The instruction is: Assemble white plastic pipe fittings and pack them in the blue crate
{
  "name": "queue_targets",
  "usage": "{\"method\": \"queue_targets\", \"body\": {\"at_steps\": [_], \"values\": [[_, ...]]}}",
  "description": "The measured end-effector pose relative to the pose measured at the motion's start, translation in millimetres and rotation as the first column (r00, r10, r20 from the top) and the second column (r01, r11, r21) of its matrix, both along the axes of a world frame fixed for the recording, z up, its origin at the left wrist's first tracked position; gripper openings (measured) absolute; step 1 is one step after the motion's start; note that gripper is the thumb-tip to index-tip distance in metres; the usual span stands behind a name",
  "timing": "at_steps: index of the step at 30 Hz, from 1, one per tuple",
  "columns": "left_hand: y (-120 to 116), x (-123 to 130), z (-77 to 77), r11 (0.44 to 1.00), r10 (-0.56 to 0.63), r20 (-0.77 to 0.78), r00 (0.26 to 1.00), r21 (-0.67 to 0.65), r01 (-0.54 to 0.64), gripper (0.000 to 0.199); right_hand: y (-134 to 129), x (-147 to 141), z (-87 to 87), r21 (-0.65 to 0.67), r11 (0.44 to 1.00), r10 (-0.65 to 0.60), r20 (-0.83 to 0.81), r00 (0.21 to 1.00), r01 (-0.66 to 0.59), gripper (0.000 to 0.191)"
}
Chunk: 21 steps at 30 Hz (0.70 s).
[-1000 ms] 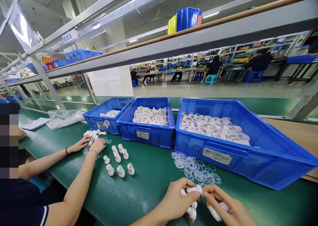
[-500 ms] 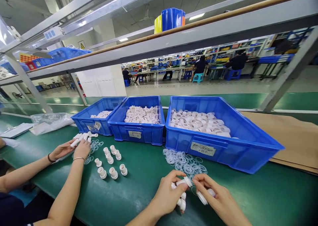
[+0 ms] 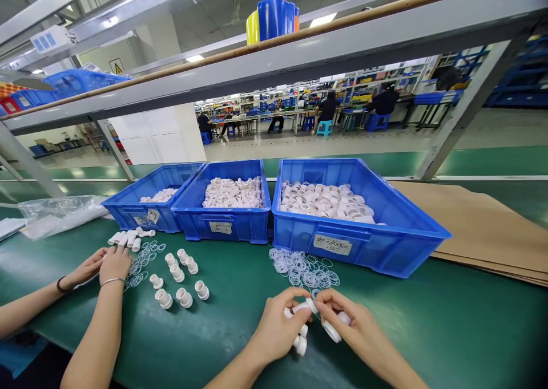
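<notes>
My left hand [image 3: 278, 323] is closed around several white plastic pipe fittings. One fitting [image 3: 305, 306] is pinched between thumb and fingers, pointing right, and others [image 3: 301, 345] stick out below the palm. Fingertips of my right hand [image 3: 353, 323] meet the end of the pinched fitting. Tucked in the curled fingers of that same hand are white ring-shaped plastic pieces [image 3: 332, 331]. Whether its fingertips also pinch a thin ring is too small to tell. A pile of thin clear rings [image 3: 302, 268] lies just beyond both hands.
Three blue bins [image 3: 363, 238] of white parts line the back of the green table [image 3: 192, 343]. Several white fittings [image 3: 184, 298] stand to the left. Beyond them are a co-worker's hands [image 3: 115, 263] with more rings and fittings. Brown cardboard [image 3: 466, 229] lies at right.
The camera has turned, so the scene sits further left in view. My right fingertips have come closer to the fitting's end and now touch it. Both hands keep their parts.
</notes>
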<state>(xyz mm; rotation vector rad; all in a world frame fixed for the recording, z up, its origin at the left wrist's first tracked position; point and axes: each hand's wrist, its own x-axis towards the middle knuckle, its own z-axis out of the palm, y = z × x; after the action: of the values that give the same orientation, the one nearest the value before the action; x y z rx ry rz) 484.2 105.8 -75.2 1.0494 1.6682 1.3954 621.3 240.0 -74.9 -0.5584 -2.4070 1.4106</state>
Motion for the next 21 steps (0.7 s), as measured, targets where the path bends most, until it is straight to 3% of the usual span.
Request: {"method": "queue_targets", "body": {"at_steps": [3, 5, 8, 12, 16, 21], "values": [[2, -2, -3.3, 1.000, 0.030, 0.055, 0.998, -0.003, -0.030, 0.032, -4, 1, 1.6, 0.024, 0.999, 0.035, -0.010, 0.999, -0.035, 0.033], [4, -5, -7.4, 1.000, 0.009, 0.279, 0.960, -0.011, -0.006, 0.045, -5, 0, 1.9, 0.068, 0.997, 0.032, 0.002, 0.999, -0.032, 0.032], [7, -9, -14.2, 0.999, -0.030, 0.547, 0.837, -0.001, 0.036, 0.063, -3, 0, 0.1, 0.114, 0.993, -0.012, 0.043, 0.999, 0.007, 0.034], [9, -11, -21.0, 0.996, -0.086, 0.625, 0.776, 0.058, 0.063, 0.064, 1, -1, -4.8, 0.066, 0.997, -0.033, 0.068, 0.997, 0.029, 0.036], [9, -10, -23.2, 0.987, -0.163, 0.646, 0.746, 0.101, 0.128, 0.060, 3, 0, -6.4, -0.075, 0.997, -0.024, 0.073, 0.997, 0.029, 0.033], [10, -8, -22.6, 0.986, -0.157, 0.694, 0.702, 0.075, 0.146, 0.056, 4, 1, -1.9, -0.173, 0.985, 0.042, 0.078, 0.996, -0.028, 0.044]]}}
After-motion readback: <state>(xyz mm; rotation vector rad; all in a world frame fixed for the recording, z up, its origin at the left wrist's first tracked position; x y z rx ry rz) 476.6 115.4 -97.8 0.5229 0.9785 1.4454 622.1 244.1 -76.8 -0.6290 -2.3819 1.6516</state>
